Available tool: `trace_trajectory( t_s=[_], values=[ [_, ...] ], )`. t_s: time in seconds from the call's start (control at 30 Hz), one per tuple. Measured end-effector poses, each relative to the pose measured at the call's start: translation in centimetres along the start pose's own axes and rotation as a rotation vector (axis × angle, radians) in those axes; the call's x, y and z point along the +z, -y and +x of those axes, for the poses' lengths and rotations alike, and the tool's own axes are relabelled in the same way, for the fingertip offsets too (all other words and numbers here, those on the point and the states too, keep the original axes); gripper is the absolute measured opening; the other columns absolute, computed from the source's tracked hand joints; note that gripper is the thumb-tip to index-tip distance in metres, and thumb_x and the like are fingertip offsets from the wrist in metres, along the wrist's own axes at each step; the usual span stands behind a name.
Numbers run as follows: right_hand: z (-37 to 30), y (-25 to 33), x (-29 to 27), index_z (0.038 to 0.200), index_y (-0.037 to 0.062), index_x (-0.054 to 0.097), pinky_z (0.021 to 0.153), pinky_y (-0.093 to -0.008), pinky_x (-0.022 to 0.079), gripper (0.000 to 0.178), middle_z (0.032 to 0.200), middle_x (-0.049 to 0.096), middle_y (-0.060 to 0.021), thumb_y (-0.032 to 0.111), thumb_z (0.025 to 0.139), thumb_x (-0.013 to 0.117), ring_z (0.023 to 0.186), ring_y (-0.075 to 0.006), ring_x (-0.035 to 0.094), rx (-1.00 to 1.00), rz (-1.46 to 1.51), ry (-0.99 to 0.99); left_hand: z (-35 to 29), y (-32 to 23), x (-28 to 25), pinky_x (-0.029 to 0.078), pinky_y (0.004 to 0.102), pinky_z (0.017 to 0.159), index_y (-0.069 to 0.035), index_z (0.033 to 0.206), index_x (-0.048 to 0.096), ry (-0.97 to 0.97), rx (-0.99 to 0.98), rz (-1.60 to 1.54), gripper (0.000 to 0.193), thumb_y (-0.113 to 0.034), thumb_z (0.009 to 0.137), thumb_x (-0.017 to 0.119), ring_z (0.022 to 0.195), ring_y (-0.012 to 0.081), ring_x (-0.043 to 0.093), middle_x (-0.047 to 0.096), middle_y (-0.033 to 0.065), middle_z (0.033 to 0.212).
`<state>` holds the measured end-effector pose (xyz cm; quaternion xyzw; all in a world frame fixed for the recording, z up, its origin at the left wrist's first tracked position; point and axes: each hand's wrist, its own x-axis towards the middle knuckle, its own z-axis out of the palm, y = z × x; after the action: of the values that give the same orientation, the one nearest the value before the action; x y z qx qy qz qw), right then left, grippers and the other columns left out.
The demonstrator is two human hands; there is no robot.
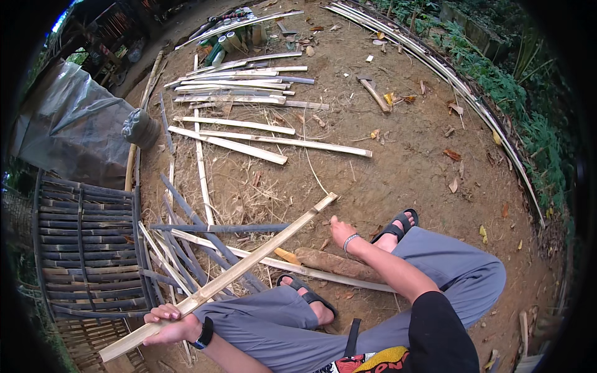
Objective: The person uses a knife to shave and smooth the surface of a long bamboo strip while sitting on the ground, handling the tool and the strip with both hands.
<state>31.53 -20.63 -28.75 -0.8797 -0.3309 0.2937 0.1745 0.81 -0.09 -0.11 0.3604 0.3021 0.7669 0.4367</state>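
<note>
My left hand (171,326) is wrapped round the near part of a long split bamboo slat (249,262). The slat runs up and to the right, its pale inner face showing, and its far end rises above the ground in front of my right hand. My right hand (345,234) is closed, just right of that end and apart from it. Whatever its fingers hold, if anything, is hidden. Beneath the slat, between my sandalled feet, lies a brown log (339,264) with a yellowish piece (286,256) at its left tip. Another pale strip (317,272) passes beside the log.
Several split bamboo strips (242,123) lie across the dirt ahead, with more dark strips (193,248) at left. A bamboo slatted rack (87,239) stands left, below a plastic sheet (74,124). A wooden-handled tool (374,94) lies far right, before long poles (460,87).
</note>
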Motion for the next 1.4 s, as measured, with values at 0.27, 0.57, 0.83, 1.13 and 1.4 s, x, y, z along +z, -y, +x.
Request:
trace_trajectory(
  t_s=[0.27, 0.57, 0.83, 1.13, 1.4],
  values=[
    [-2.4, 3.8, -0.5, 0.104, -0.0013, 0.038, 0.069, -0.0551, 0.048, 0.025, 0.078, 0.061, -0.0302, 0.02, 0.091, 0.043, 0.077, -0.0465, 0.061, -0.155, -0.014, 0.105, 0.0, -0.5, -0.2, 0.02, 0.0187, 0.032, -0.011, 0.068, 0.034, -0.01, 0.021, 0.013, 0.065, -0.071, 0.087, 0.018, 0.035, 0.0097, 0.026, 0.032, 0.0022, 0.049],
    [-0.7, 1.8, 0.2, 0.103, -0.0013, 0.04, 0.07, -0.0542, 0.05, 0.018, 0.081, 0.063, -0.0297, 0.008, 0.088, 0.035, 0.08, -0.0446, 0.063, -0.093, -0.041, 0.065, -0.3, -0.2, 0.1, 0.019, 0.0189, 0.032, -0.011, 0.068, 0.034, -0.033, 0.016, 0.034, 0.065, -0.071, 0.087, 0.017, 0.035, 0.0098, 0.025, 0.032, 0.0021, 0.048],
    [1.0, -1.7, 0.6, 0.099, -0.0025, 0.041, 0.071, -0.0528, 0.051, 0.016, 0.083, 0.062, -0.0316, 0.005, 0.086, 0.035, 0.082, -0.0447, 0.063, 0.053, 0.001, -0.03, -0.5, 0.6, 0.4, 0.02, 0.0191, 0.032, -0.011, 0.068, 0.034, 0.012, 0.01, 0.015, 0.065, -0.071, 0.087, 0.017, 0.035, 0.0097, 0.026, 0.032, 0.0018, 0.048],
    [1.6, -3.8, -0.4, 0.099, -0.0006, 0.041, 0.069, -0.0538, 0.05, 0.017, 0.081, 0.063, -0.0285, 0.01, 0.089, 0.035, 0.076, -0.0445, 0.063, 0.034, -0.079, -0.062, -0.5, 0.6, 0.6, 0.021, 0.0187, 0.032, -0.011, 0.068, 0.035, 0.009, -0.014, 0.028, 0.066, -0.072, 0.087, 0.015, 0.035, 0.0097, 0.027, 0.033, 0.0024, 0.048],
    [0.1, 0.1, -0.2, 0.1, -0.0021, 0.039, 0.066, -0.0509, 0.051, 0.017, 0.078, 0.063, -0.0281, 0.009, 0.088, 0.041, 0.076, -0.0434, 0.063, -0.022, -0.07, -0.006, -0.2, 0.2, 0.2, 0.021, 0.0187, 0.032, -0.011, 0.068, 0.035, 0.002, -0.007, 0.037, 0.067, -0.072, 0.086, 0.014, 0.035, 0.0098, 0.028, 0.034, 0.0028, 0.048]
  ],
)
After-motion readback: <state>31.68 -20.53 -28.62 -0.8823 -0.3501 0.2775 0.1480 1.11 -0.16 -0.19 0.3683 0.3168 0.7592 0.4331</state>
